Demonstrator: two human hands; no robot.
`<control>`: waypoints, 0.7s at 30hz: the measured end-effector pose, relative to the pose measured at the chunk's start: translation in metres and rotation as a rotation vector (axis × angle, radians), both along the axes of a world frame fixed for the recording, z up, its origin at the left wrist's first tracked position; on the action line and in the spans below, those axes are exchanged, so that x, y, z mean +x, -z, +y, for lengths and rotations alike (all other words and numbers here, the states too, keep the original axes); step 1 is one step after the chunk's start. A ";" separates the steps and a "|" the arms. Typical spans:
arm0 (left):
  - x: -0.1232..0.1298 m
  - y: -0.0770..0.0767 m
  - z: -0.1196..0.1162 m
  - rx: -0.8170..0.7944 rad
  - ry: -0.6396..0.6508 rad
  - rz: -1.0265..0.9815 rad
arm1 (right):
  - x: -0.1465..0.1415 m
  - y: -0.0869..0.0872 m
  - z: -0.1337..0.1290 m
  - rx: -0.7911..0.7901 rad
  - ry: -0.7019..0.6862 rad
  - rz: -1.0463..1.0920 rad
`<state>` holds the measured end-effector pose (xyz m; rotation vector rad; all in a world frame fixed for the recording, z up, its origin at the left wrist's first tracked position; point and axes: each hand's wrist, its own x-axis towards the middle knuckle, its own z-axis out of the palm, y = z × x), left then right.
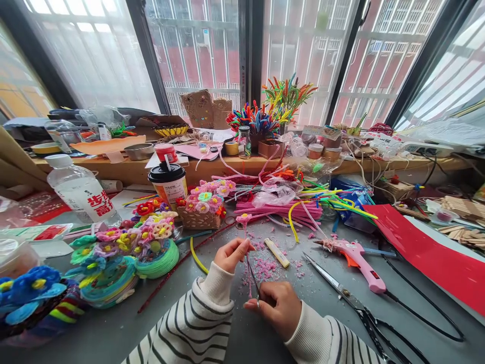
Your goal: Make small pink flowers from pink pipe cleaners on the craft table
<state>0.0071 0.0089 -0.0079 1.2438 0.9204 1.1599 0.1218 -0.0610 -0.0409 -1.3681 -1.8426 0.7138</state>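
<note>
A pink pipe-cleaner flower (244,218) stands upright over the grey tabletop, its thin stem pinched between the thumb and fingers of my left hand (232,255). My right hand (278,306) is closed around small scissors (254,278), with fingers at the handle. The scissor blades point up and lie along the lower stem, just below my left hand; whether they touch it I cannot tell. Pink fuzz clippings (265,270) are scattered on the table around both hands. Just behind my right hand lies a pale yellow stick with a label (276,253).
To the right lie large scissors (344,293), a pink glue gun (359,260) with a black cord, and red sheets (428,258). Pipe-cleaner flower baskets (157,260) crowd the left, near a water bottle (81,194) and lidded cup (167,184). Pink pipe cleaners (278,210) are piled behind.
</note>
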 end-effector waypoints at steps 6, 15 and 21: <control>-0.001 0.001 0.003 -0.108 -0.004 -0.117 | 0.000 0.000 0.000 -0.004 -0.003 -0.010; -0.005 0.002 0.007 -0.245 0.043 -0.249 | -0.001 0.001 -0.002 -0.044 -0.080 0.023; -0.004 0.001 0.006 -0.262 0.066 -0.238 | -0.001 0.004 -0.003 -0.022 -0.106 0.038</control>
